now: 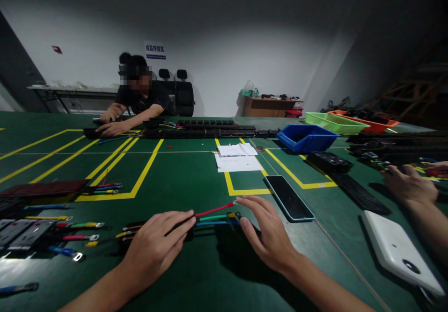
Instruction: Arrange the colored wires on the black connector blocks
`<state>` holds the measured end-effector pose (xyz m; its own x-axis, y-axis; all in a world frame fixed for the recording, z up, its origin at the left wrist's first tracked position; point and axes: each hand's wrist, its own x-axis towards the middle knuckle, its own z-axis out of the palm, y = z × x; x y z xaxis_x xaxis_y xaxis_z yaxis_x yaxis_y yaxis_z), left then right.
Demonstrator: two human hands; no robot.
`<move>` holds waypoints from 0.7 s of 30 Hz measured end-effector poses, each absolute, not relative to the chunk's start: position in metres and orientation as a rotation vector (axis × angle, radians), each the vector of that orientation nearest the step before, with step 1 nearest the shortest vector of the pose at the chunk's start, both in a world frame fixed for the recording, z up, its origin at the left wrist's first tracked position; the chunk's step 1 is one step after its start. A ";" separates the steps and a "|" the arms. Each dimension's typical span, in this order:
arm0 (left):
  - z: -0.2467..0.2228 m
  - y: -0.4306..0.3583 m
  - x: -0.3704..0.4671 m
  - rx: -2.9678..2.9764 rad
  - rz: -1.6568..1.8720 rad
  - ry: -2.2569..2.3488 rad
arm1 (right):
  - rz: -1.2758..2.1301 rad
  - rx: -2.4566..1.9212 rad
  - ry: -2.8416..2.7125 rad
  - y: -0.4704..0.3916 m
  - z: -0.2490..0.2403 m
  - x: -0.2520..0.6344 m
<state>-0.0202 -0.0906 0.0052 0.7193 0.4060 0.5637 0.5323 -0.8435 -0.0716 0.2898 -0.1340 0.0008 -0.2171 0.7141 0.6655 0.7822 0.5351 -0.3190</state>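
Note:
My left hand [159, 239] is closed over a dark wired part [131, 232], fingers together, its thumb hidden beneath. Much of that part is covered by the hand. From its right end stick out a red wire [215, 209], a green wire [210, 218] and a blue wire [213, 223], tipped with metal terminals. My right hand [268, 230] is at those tips, thumb and fingers apart. Its fingertips are by the red wire's terminal; whether they touch it I cannot tell.
A phone [289, 198] and a white device [402, 251] lie right. Wired modules [31, 232] are at left. Papers [240, 162] and a blue bin [306, 139] stand farther back. A co-worker [147, 97] sits opposite; another person's hand [411, 186] is at right.

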 end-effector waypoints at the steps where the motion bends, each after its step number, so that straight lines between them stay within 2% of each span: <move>1: 0.005 -0.090 -0.020 -2.699 -0.802 -0.749 | -0.086 -1.254 -1.980 -0.133 0.000 0.290; 7: 0.006 -0.090 -0.019 -2.695 -0.800 -0.745 | 0.075 -1.334 -2.090 -0.131 0.000 0.289; 17: 0.006 -0.090 -0.019 -2.707 -0.801 -0.766 | -0.101 -0.952 -1.993 -0.140 0.007 0.286; 21: 0.006 -0.090 -0.021 -2.713 -0.785 -0.777 | -0.108 -0.975 -1.957 -0.140 0.006 0.287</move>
